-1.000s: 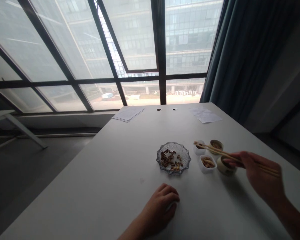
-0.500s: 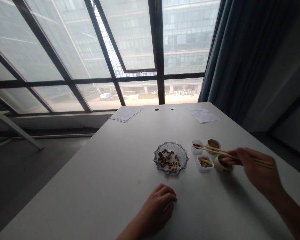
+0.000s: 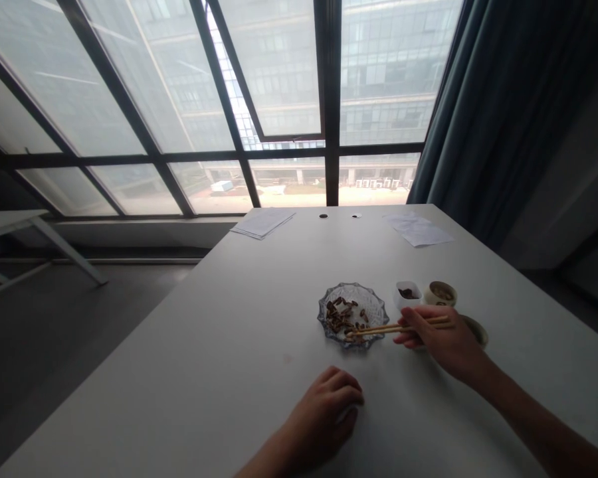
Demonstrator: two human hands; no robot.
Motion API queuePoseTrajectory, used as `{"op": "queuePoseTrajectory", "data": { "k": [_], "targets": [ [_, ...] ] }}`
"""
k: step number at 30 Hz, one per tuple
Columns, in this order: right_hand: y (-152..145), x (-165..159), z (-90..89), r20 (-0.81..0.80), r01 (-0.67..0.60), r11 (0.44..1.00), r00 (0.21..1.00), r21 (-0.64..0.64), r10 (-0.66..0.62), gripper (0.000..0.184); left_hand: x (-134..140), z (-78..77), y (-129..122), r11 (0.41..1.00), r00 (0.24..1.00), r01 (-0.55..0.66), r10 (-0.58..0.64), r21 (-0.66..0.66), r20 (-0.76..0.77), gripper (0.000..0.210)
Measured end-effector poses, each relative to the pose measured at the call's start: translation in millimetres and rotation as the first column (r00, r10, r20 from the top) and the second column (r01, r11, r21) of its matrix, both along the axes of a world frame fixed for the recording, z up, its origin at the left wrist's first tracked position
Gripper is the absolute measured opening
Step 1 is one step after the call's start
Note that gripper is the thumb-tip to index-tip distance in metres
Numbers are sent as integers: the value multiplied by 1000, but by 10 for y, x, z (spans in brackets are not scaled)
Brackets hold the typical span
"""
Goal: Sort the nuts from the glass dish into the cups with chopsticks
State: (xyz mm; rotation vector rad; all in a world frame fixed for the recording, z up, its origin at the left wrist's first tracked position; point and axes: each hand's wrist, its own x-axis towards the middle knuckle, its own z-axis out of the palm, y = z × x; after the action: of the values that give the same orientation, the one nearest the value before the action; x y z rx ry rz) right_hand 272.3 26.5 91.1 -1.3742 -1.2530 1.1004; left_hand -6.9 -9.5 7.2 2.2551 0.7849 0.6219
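Observation:
My right hand [image 3: 441, 338] grips a pair of wooden chopsticks [image 3: 386, 329], their tips over the near part of a scalloped clear glass dish [image 3: 377, 307]. Small oblong brown pieces [image 3: 336, 317] lie in the dish, with some lighter ones near the tips. Whether the tips pinch a piece is too small to tell. Beyond my right hand stand a white plastic cup [image 3: 401, 301] with dark pieces inside and a beige round pot [image 3: 441, 299]. A second beige pot [image 3: 481, 332] is partly covered by the hand. My left hand [image 3: 329, 411] rests on the table, fingers loosely curled, nothing visible in it.
The white table [image 3: 219, 332] reaches toward the windows. Paper sheets lie at its far left [image 3: 263, 224] and far right [image 3: 421, 230], with two round cable holes between them. A dark curtain [image 3: 483, 133] hangs at the right, and another white table [image 3: 14, 222] stands at the left.
My right hand has moved left with the chopsticks, from the white cup to the glass dish. It now hides the nearer white cup. The view has shifted slightly; my left hand stays put.

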Motion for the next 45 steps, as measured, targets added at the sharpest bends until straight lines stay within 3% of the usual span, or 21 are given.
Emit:
{"op": "queuePoseTrajectory", "data": {
  "k": [5,10,13,17,21,25,28,31,33,35,39,45],
  "targets": [
    [-69,-53,-48,67,51,997,996,57,-55,60,-1,-14,2,1000,1000,2,-2,0,9,32],
    [-176,64,136,30,179,975,982,134,-185,63,0,12,-2,1000,1000,5,-5,-2,5,32],
    [-308,333,291,10,290,936,955,201,-298,54,0,29,-5,1000,1000,5,-5,-7,5,30],
    [-507,722,402,100,457,847,862,270,-497,44,-2,23,-1,1000,1000,3,-3,-10,5,29],
    [-628,894,426,118,441,873,874,210,-470,47,-4,4,-4,1000,1000,-2,2,-16,3,30],
    [-656,828,434,129,448,868,868,212,-480,50,-3,-3,-10,1000,1000,-4,4,-11,0,31],
    [-610,648,403,125,359,907,912,222,-391,50,-1,3,-8,1000,1000,-4,4,-7,-2,31],
    [-487,419,340,176,56,981,980,185,-89,49,0,7,0,1000,1000,-3,3,-4,-6,31],
    [-378,280,301,270,-139,976,959,166,91,47,2,7,5,1000,1000,-2,2,-4,-9,30],
    [-273,173,270,339,-253,957,921,144,192,46,5,5,8,1000,1000,-1,1,-3,-4,31],
    [-129,59,205,346,-329,936,899,125,270,45,4,8,4,1000,1000,1,-1,-3,12,32],
    [-80,61,81,306,-289,950,921,121,242,47,-3,14,-4,1000,1000,6,-5,-13,6,33]
  ]
}}
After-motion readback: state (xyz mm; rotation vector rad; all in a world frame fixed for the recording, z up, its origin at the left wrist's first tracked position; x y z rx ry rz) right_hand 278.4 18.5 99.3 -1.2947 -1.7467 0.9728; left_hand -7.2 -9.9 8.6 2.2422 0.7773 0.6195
